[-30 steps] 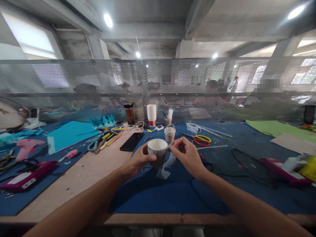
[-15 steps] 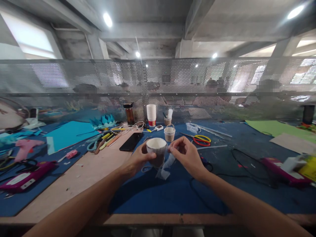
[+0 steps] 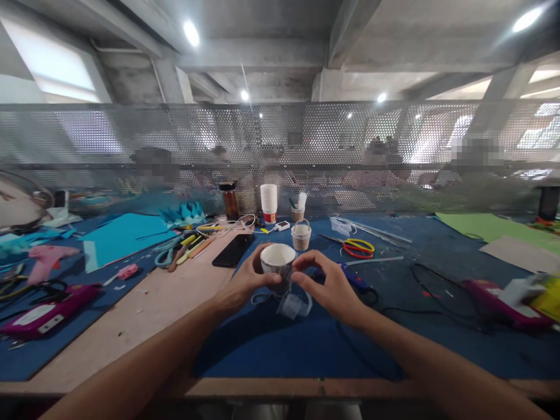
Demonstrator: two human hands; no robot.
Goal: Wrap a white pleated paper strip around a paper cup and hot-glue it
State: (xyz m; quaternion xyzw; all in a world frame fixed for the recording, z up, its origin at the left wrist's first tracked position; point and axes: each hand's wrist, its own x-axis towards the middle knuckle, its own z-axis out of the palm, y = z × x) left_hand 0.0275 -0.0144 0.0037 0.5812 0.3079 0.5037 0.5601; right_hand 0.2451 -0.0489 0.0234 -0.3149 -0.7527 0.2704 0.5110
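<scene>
A small paper cup (image 3: 277, 254) with a white inside and rim is held upright over the blue mat, its outer wall shaded. My left hand (image 3: 246, 278) is closed around its left side, thumb across the front. On the cup's right wall rest the thumb and forefinger tips of my right hand (image 3: 328, 286), curved with a gap behind the tips. Whether they also pinch some ribbon is hidden. A pale translucent lace ribbon (image 3: 294, 305) hangs and curls beneath the cup. Just beyond stands a small handled basket cup (image 3: 301, 237).
Yellow-and-red scissors (image 3: 357, 247) and a blue glue gun (image 3: 353, 279) lie to the right. At left are a black phone (image 3: 233, 250), craft tools and blue paper (image 3: 126, 236). Stacked cups (image 3: 269, 203) and a brown jar (image 3: 228, 201) stand before the perforated screen (image 3: 301, 134).
My right hand has moved left and down against the cup, its fingertips now on the wall. The ribbon has dropped into a loop below. My left hand keeps hold of the cup.
</scene>
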